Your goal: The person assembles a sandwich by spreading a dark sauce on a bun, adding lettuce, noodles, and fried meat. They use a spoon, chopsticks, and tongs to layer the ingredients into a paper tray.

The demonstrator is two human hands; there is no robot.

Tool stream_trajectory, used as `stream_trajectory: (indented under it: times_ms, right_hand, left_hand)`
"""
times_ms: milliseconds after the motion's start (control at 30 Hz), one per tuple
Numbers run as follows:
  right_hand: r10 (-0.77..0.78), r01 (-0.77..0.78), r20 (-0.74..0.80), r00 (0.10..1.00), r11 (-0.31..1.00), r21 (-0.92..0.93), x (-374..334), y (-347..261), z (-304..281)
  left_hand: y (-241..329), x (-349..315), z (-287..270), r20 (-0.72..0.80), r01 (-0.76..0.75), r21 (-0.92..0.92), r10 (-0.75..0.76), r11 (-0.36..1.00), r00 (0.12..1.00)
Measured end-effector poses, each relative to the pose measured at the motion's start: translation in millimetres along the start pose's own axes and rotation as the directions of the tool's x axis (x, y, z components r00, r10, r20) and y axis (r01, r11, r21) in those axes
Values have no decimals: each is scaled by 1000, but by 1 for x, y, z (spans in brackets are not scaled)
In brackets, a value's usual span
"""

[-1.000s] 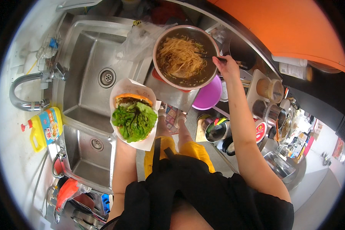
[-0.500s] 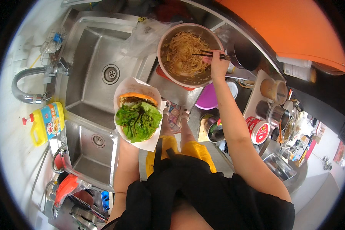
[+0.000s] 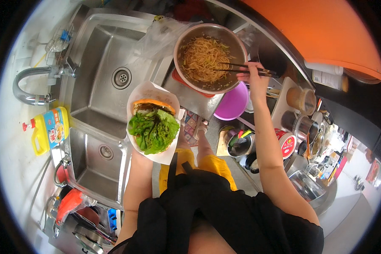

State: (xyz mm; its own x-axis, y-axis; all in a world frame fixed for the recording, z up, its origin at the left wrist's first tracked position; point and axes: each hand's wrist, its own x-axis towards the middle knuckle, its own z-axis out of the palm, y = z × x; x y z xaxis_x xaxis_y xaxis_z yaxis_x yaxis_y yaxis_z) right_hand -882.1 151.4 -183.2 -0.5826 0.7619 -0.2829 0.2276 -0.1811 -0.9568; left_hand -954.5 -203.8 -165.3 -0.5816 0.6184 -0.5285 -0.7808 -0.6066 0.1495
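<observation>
Head view: chopsticks in the noodle bowl, lettuce sandwich held over the sink edge

The right hand (image 3: 253, 79) is closed around a pair of dark chopsticks (image 3: 235, 67), whose tips reach across a round metal bowl (image 3: 237, 42) and rest on the noodles (image 3: 203, 57) inside it. The bowl stands on the steel tabletop (image 3: 190, 95) at the right edge of the sink, on top of something red that shows just under its lower rim. A crumpled clear plastic bag (image 3: 156, 36) lies against the bowl's left side, at the sink's far right corner.

The left hand (image 3: 142, 154) is mostly hidden under a white paper wrapper (image 3: 146, 91), which it holds up from below; how its fingers lie cannot be told. In the wrapper sits a sandwich (image 3: 153, 122) with an orange-brown bun at the far side and a heap of green lettuce toward the person. It hangs above the right edge of the double steel sink (image 3: 89, 80).

A bent tap (image 3: 23, 86) stands at the sink's left edge, with a yellow detergent bottle (image 3: 51, 129) near it. A purple bowl (image 3: 233, 103) sits lower down, just below the noodle bowl's near side.
</observation>
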Motion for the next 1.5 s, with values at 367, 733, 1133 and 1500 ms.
stream_trajectory:
  times_ms: [367, 733, 1133, 1500]
  right_hand:
    - [-309, 326, 110, 944, 837, -439, 47, 11, 83]
    - [148, -89, -128, 981, 922, 377, 29, 5, 5]
    - [101, -29, -122, 987, 873, 486, -10, -63, -37]
    - [-76, 117, -95, 993, 806, 580, -35, -125, -57]
  left_hand:
    - [-9, 3, -10, 22, 7, 94, -9, 996, 1000]
    - [-23, 5, 10, -28, -55, 59, 57, 997, 998]
    - [-28, 10, 24, -14, -24, 57, 25, 998, 1000]
    - [-26, 5, 22, -72, 1, -3, -2, 1000, 997]
